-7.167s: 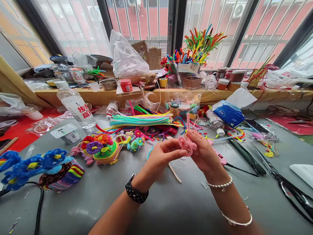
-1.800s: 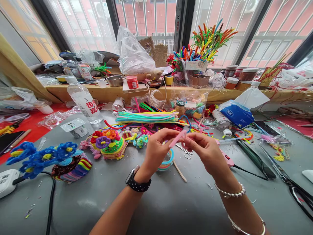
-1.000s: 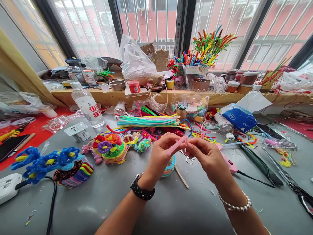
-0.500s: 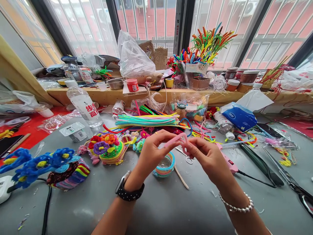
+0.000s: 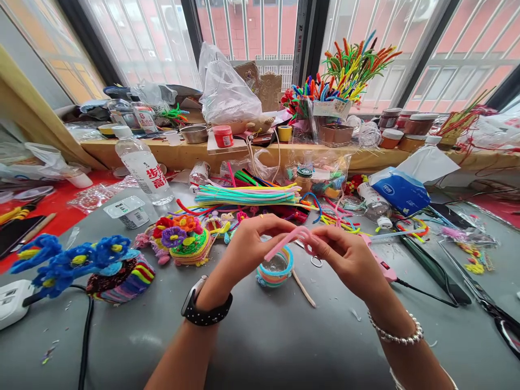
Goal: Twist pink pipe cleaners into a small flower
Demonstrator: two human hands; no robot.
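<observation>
Both hands hold a pink pipe cleaner [image 5: 284, 242] above the table, its far end bent into small loops. My left hand [image 5: 247, 246], with a watch on the wrist, pinches it between thumb and fingers, and one free end sticks out toward me. My right hand [image 5: 345, 257] grips the looped part with thumb and fingertips. Below them stands a round pot wrapped in blue and orange pipe cleaner [image 5: 275, 275], partly covered by my hands. Behind lies a bundle of pastel pipe cleaners [image 5: 247, 196].
A wooden stick [image 5: 304, 290] lies beside the pot, with a pink glue gun [image 5: 384, 265] to the right. Large scissors [image 5: 498, 314] are at far right. Leftward sit a flower-topped craft cake [image 5: 189, 244], blue craft flowers [image 5: 79, 260] and a clear bottle [image 5: 144, 170].
The pink pipe cleaner has turned, so its free end now points down toward me beside my left thumb. Its loops sit closer to the right fingertips. The camera view has shifted slightly.
</observation>
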